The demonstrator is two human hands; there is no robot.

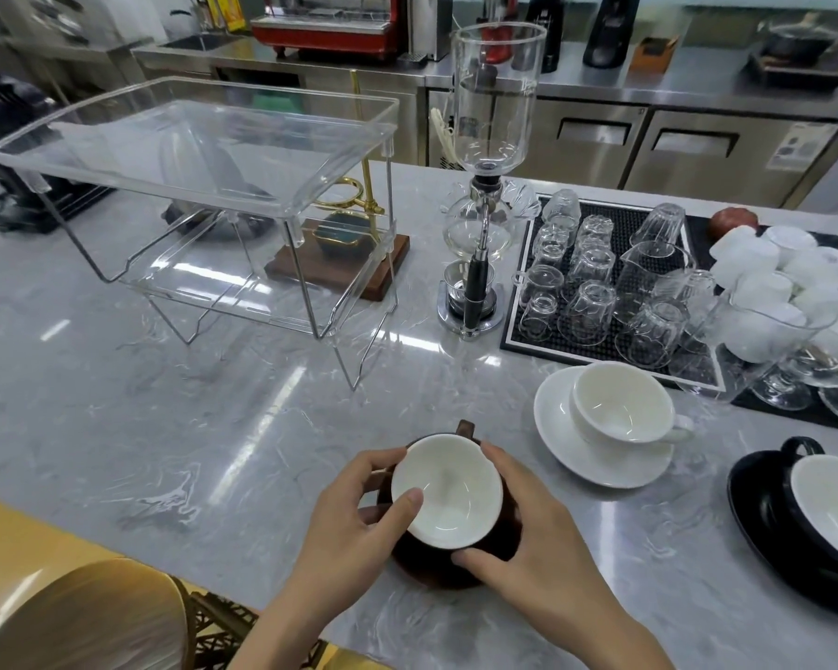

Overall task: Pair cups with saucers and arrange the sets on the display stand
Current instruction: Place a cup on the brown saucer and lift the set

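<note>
A brown cup [447, 493] with a white inside sits on a dark brown saucer [436, 570] at the near middle of the counter. My left hand [359, 515] grips the cup's left rim, thumb on the rim. My right hand [528, 534] holds the cup's right side and the saucer's edge. To the right, a white cup [622, 403] stands on a white saucer [567, 447]. At the far right, a black cup [833, 510] rests on a black saucer [765, 519]. The clear two-tier display stand [204, 200] stands at the back left with nothing on its shelves.
A glass siphon coffee maker [485, 195] stands behind the cups. A black mat [518, 326] holds several upturned glasses; white cups [789, 268] and stemmed glasses [784, 374] crowd the far right. A wooden base with a brass stand [344, 263] sits behind the display stand.
</note>
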